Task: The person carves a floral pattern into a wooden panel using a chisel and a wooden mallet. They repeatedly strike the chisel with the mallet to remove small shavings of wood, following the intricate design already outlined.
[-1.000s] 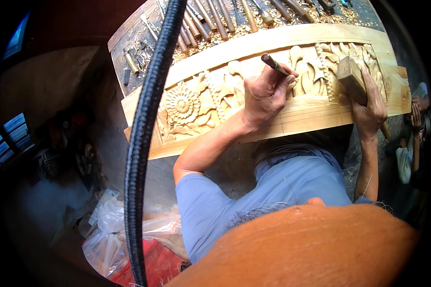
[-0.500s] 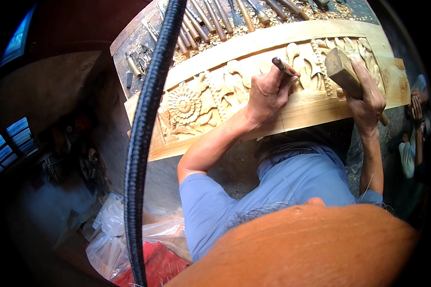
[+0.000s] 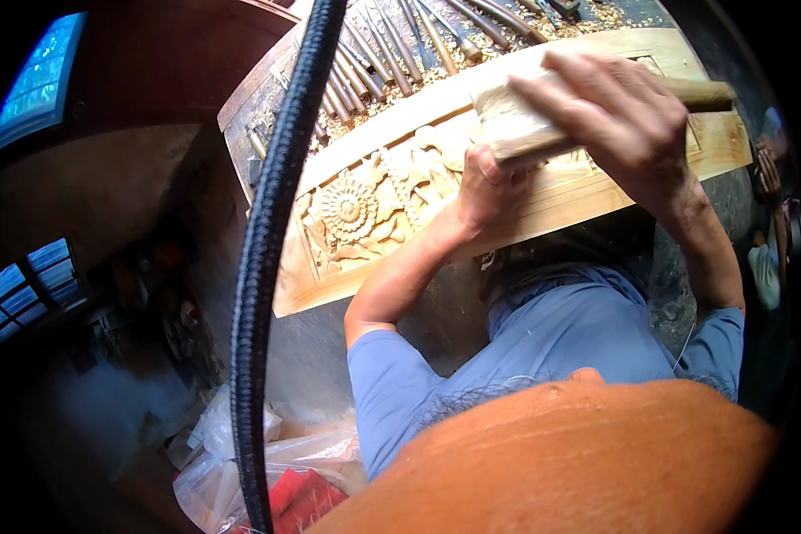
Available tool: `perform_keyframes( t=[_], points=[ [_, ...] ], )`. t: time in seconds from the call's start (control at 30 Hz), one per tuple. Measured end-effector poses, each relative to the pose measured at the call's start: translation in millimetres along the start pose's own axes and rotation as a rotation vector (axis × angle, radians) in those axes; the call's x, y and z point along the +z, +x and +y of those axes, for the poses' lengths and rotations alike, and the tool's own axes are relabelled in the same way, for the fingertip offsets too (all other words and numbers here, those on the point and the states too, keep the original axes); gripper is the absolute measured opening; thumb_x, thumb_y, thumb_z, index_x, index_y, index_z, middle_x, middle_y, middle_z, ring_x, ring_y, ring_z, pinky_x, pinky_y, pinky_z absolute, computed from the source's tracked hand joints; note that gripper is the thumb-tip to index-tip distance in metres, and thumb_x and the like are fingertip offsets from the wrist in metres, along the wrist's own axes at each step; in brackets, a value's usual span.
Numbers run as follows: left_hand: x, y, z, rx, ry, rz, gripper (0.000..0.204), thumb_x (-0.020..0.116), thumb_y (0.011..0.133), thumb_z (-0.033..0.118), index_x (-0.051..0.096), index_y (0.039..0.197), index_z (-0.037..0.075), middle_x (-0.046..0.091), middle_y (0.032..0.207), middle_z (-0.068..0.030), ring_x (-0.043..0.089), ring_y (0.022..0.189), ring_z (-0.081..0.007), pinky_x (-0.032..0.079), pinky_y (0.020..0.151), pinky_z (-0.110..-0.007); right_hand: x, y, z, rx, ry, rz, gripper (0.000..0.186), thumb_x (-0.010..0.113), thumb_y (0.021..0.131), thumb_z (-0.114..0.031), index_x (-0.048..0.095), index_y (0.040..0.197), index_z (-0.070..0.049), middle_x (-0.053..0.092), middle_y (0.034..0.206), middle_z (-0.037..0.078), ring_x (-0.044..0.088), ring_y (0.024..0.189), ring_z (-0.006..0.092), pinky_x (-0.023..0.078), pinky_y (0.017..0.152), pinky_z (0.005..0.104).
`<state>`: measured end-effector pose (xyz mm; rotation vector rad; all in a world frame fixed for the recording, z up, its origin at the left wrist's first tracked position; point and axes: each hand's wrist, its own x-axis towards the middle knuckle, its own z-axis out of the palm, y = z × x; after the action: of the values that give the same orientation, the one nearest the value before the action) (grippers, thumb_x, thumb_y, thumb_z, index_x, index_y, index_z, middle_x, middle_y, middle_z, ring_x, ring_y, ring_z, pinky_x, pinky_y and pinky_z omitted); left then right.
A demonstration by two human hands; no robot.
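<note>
A pale wooden panel [image 3: 596,209] carved in relief with a round flower [image 3: 348,206] and leaves lies across the bench in front of me. My left hand [image 3: 494,191] is closed in a fist over the panel's middle. It grips a carving chisel, which shows half a second ago but is now covered by the mallet. My right hand [image 3: 627,129], blurred by motion, is wrapped round a wooden mallet [image 3: 521,116]. The mallet's block-shaped head is right above my left fist, and its handle [image 3: 699,93] points to the right. Whether head and chisel touch cannot be seen.
Several carving tools [image 3: 392,58] lie in a row among wood shavings [image 3: 432,76] along the bench's far side. A thick black braided cable [image 3: 276,222] runs down the view at left. Clear plastic bags [image 3: 209,481] and red material [image 3: 298,498] lie lower left. Another person's hand [image 3: 768,169] shows at far right.
My right hand has swung the mallet leftward, from beside the chisel to over my left fist, hiding the chisel. My left hand stays at nearly the same place; the view has shifted slightly.
</note>
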<state>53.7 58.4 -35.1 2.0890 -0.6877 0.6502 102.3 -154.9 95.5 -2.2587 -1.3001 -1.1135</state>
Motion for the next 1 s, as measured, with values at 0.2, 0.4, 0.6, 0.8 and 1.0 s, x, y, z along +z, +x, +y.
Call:
perform_keyframes(
  t=[0.2,0.4,0.6,0.8,1.0],
  points=[
    [0.0,-3.5,-1.8,-0.016,0.055,-0.061,0.028,0.079,0.096,0.002,0.076,0.124,0.007,0.080,0.109,-0.0148,0.077,0.102,-0.0368,0.060,0.089,-0.048,-8.2,-10.3,5.8,0.080,0.088,0.042,0.055,0.088,0.081,-0.019,0.080,0.136,-0.016,0.081,0.123,0.011,0.080,0.108,0.0283,0.065,0.093,0.0404],
    [-5.8,-8.4,-0.4,-0.196,-0.069,-0.120,0.007,0.074,0.101,-0.003,0.074,0.107,0.001,0.081,0.091,-0.0099,0.080,0.081,-0.0183,0.063,0.071,-0.035,-6.1,-31.5,23.3,0.119,-0.066,-0.014,0.058,0.085,0.085,-0.011,0.076,0.142,-0.018,0.081,0.126,0.013,0.080,0.109,0.0300,0.065,0.094,0.0427],
    [-29.2,10.6,-14.6,-0.478,-0.463,0.367,0.014,0.066,0.110,0.002,0.061,0.122,-0.001,0.080,0.107,-0.0194,0.080,0.098,-0.0258,0.067,0.091,-0.039,6.8,-142.8,69.2,0.460,-0.255,-0.034,0.077,0.087,0.084,-0.001,0.067,0.152,-0.030,0.078,0.137,0.007,0.078,0.119,0.0287,0.064,0.097,0.0397],
    [-35.2,8.2,-32.5,-0.682,-0.497,0.375,0.016,0.064,0.111,0.004,0.059,0.126,-0.002,0.080,0.110,-0.0212,0.081,0.095,-0.0266,0.065,0.090,-0.036,22.6,-190.5,72.1,0.728,-0.256,-0.065,0.083,0.088,0.080,0.001,0.066,0.153,-0.029,0.077,0.137,0.005,0.076,0.121,0.0271,0.062,0.098,0.0382],
    [-34.5,10.6,-39.2,-0.726,-0.483,0.337,0.019,0.063,0.112,0.004,0.056,0.128,-0.003,0.079,0.111,-0.0192,0.080,0.098,-0.0224,0.065,0.089,-0.033,30.2,-211.1,70.8,0.734,-0.271,-0.117,0.079,0.087,0.080,0.002,0.067,0.152,-0.024,0.077,0.137,0.005,0.076,0.119,0.0276,0.062,0.098,0.0381]
  ],
)
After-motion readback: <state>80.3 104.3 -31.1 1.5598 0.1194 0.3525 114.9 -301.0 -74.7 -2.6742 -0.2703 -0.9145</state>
